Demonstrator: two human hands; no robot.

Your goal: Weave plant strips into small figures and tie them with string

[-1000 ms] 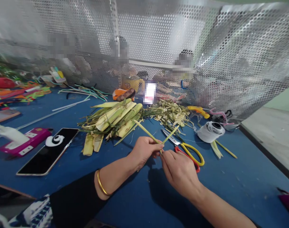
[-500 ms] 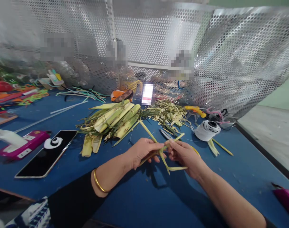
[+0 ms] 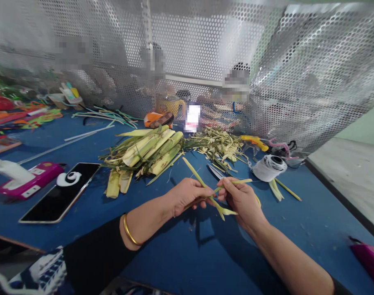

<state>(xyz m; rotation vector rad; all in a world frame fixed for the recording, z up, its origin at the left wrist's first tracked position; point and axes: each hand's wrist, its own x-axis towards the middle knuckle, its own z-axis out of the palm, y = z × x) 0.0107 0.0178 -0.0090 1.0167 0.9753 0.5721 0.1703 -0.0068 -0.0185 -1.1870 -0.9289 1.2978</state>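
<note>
My left hand (image 3: 193,194) pinches crossed strips of pale green leaf (image 3: 194,171) just above the blue table. One strip slants up to the left, and its split end hangs down to the right. Between the thumb and fingers of my right hand (image 3: 240,198) is another strip of leaf (image 3: 244,181), pointing right from the crossing. Scissors (image 3: 216,171) show their blades just beyond my right hand, with part of a yellow handle beside it. Whether they lie on the table or touch the hand, I cannot tell.
A heap of leaf sheaths (image 3: 150,153) lies ahead left, beside leaf scraps (image 3: 220,143). A white string spool (image 3: 268,168) stands right, near a yellow glue gun (image 3: 255,142). Left are a phone (image 3: 59,200) and a magenta power strip (image 3: 36,180). A perforated screen (image 3: 190,45) stands behind.
My right hand has turned slightly, and the strip in it now points more flatly to the right. The hanging split end has shifted right and up. My left hand keeps its pinch.
</note>
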